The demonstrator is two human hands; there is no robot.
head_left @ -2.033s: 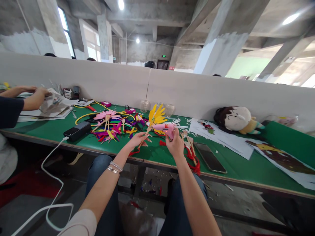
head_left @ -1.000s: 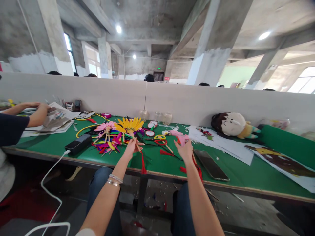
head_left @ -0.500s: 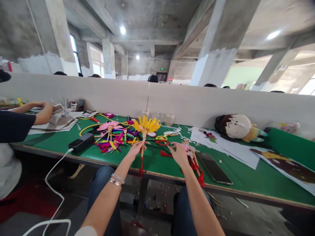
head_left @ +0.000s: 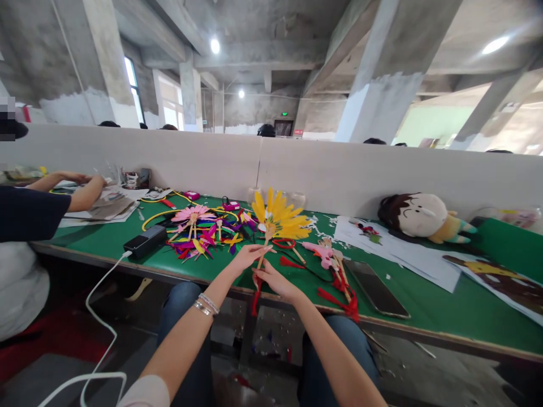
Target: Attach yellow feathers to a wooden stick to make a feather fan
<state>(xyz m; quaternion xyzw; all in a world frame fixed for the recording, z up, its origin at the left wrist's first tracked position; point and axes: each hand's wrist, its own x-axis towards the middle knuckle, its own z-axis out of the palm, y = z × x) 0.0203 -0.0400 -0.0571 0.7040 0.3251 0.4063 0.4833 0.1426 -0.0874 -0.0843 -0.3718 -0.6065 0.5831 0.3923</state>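
A yellow feather fan (head_left: pixel 286 221) with a wooden handle is held up over the table's front edge, its head tilted to the right. My left hand (head_left: pixel 246 258) grips the upper handle, just under the feathers. Lower down, the fingers of my right hand (head_left: pixel 276 281) close round the same handle. A red tassel (head_left: pixel 255 302) hangs from the handle's end. Behind the fan, a pair of red-handled scissors (head_left: pixel 283 243) is partly covered. To the right lies a pink glue gun (head_left: pixel 324 252) beside wooden sticks and red tassels (head_left: pixel 350 308).
Loose coloured feathers and a pink fan (head_left: pixel 194 215) lie at left, near a black power bank (head_left: pixel 145 242) with a white cable. A phone (head_left: pixel 377 288), paper sheets (head_left: pixel 399 257) and a plush doll (head_left: pixel 419 217) sit at right. A co-worker's arms (head_left: pixel 87 192) are at far left.
My right hand has left the area by the scissors and glue gun and moved left onto the fan's handle. The fan has tilted to the right and turned. The view has shifted slightly.
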